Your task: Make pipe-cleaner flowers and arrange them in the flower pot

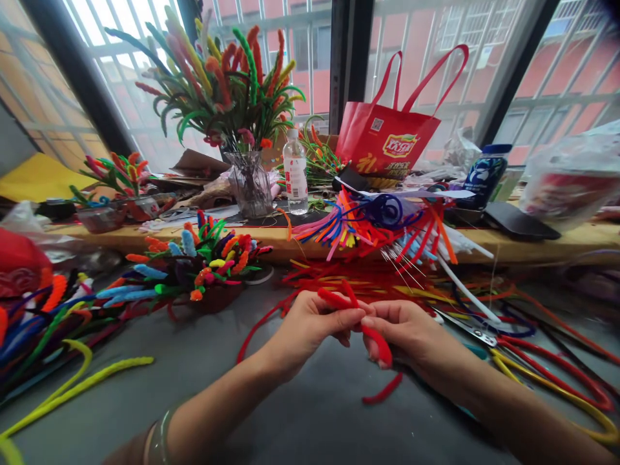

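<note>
Between my two hands is a red pipe cleaner (380, 345), bent, with short ends sticking up at the top left and a thick curved part hanging below. My left hand (320, 323) pinches it between thumb and fingers. From the other side my right hand (400, 326) grips it too, the fingertips of both hands touching or nearly so. Just below them a short loose red piece (382, 391) lies on the grey table (310, 426). Behind the hands is a spread of red pipe cleaners (339, 278). Scissors (469, 329) lie beside my right wrist.
A pot of colourful pipe cleaner pieces (208, 265) stands at the left, near yellow strips (106, 371). On the raised wooden ledge (513, 248) are a glass vase (249, 187), a water bottle (295, 174), a red bag (387, 139) and bundled pipe cleaners (339, 223) with thin wires jutting forward.
</note>
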{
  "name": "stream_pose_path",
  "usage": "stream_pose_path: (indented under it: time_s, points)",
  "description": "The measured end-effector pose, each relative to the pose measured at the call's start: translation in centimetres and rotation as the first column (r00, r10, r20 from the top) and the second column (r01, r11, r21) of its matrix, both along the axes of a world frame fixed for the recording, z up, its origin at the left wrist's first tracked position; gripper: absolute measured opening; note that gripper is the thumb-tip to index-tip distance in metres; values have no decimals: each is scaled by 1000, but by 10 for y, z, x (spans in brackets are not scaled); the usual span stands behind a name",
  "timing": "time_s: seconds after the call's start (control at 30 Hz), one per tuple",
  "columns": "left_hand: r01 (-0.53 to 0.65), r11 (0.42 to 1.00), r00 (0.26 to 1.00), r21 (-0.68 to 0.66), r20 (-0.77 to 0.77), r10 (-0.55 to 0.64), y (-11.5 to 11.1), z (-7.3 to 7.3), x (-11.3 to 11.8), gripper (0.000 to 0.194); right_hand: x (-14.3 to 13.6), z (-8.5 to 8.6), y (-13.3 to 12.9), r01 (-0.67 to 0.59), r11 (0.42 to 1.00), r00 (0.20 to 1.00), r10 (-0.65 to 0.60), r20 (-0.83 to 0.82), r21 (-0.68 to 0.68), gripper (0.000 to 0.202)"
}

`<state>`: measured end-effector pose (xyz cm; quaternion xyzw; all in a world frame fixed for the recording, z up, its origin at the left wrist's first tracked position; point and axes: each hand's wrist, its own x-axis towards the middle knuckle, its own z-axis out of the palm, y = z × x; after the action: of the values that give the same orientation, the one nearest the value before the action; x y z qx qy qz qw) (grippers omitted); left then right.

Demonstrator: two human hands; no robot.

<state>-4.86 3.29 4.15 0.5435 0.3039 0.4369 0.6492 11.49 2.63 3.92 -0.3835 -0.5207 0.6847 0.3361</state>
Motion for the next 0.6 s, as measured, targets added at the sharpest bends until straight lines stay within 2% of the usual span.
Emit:
stream_pose_path:
  time_s: [0.17,0.3,0.37,0.5,0.6]
  points:
    - [5,997,996,-72,93,2,-5,-1,2,13,-3,-3,-2,16,999,998,-19,-66,-35,27]
    - [-45,997,985,-67,165,56,-7,1,2,11,-1,8,-8,-32,999,995,28,-99,-43,31]
    - [-76,996,981,-48,177,83,-8,1,1,12,1,17,-11,-19,1000,1000,19,-16,4,28]
    - [-124,992,983,7,134,122,-9,1,1,14,2,32,-16,70,979,983,-100,154,190,18]
    - [-127,991,982,41,144,120,-9,-2,1,14,0,37,-21,101,967,961,-155,228,234,17]
